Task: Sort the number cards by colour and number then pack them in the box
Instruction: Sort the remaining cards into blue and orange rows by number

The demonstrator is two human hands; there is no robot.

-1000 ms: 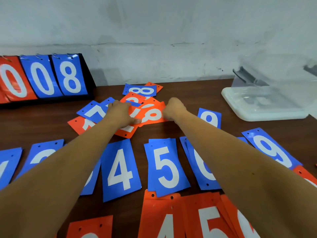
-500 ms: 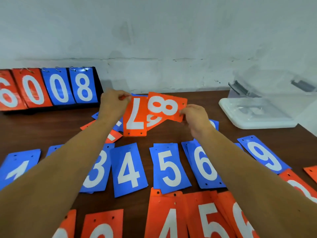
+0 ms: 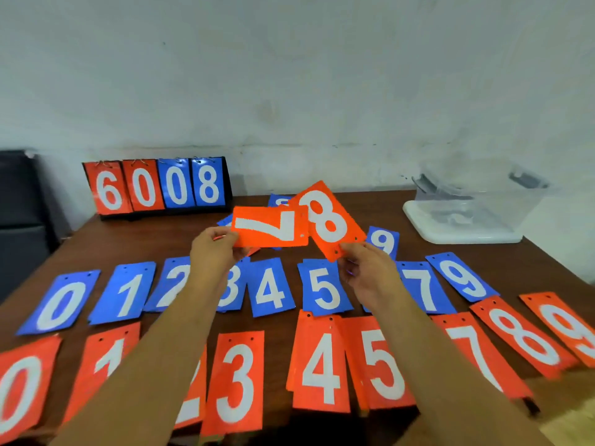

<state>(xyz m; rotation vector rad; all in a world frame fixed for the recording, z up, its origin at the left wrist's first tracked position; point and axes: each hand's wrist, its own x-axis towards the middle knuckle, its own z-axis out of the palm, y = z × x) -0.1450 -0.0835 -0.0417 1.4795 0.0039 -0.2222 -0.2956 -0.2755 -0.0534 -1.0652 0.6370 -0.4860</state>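
Observation:
My left hand (image 3: pixel 214 252) grips an orange 7 card (image 3: pixel 270 226), held sideways above the table. My right hand (image 3: pixel 370 272) pinches an orange 8 card (image 3: pixel 326 220) by its lower edge, tilted, touching the 7 card. Below them a row of blue cards runs from 0 (image 3: pixel 61 304) to 9 (image 3: pixel 460 276). In front of it lies a row of orange cards from 0 (image 3: pixel 19 384) to 9 (image 3: pixel 566 326). A few loose cards, among them a blue 9 (image 3: pixel 383 241), lie behind the held cards. The clear plastic box (image 3: pixel 476 194) stands at the back right.
A flip scoreboard (image 3: pixel 157 186) showing 6008 stands at the back left against the wall. The white lid (image 3: pixel 450 233) lies under the box. A dark cabinet (image 3: pixel 22 201) is beyond the table's left edge. The wooden table (image 3: pixel 521 255) ends at the right.
Both hands took one orange card each from the loose pile and lifted them toward me. The 7 card turned sideways and the 8 card tilted upright. The view pulled back.

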